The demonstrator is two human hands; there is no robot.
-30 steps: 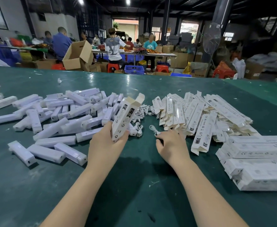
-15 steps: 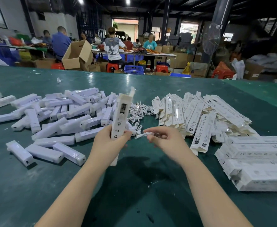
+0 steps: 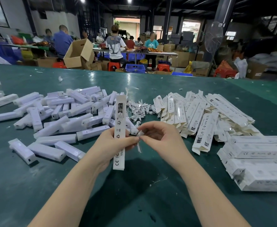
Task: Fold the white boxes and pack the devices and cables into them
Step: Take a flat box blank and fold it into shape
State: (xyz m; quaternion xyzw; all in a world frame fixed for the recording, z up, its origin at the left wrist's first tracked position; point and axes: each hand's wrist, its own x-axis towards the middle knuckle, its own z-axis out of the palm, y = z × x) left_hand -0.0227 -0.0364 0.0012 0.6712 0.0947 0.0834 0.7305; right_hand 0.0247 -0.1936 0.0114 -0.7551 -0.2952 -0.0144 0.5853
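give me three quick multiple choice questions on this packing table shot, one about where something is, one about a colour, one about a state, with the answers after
1. Where does the heap of loose white cables lie?
A. between the pile of devices and the pile of flat boxes
B. at the near edge of the table
C. on top of the stacked boxes at the right

2. What colour is the table top?
A. brown
B. dark green
C. white

3. How does the left hand hold the white box?
A. flat on the table
B. upright, lifted off the table
C. crushed into a ball

Answers
1. A: the cables sit in the gap between the devices and the flat boxes.
2. B: every bare patch is dark green.
3. B: the box stands on end in the grip, while the right hand pinches a small white piece beside it.
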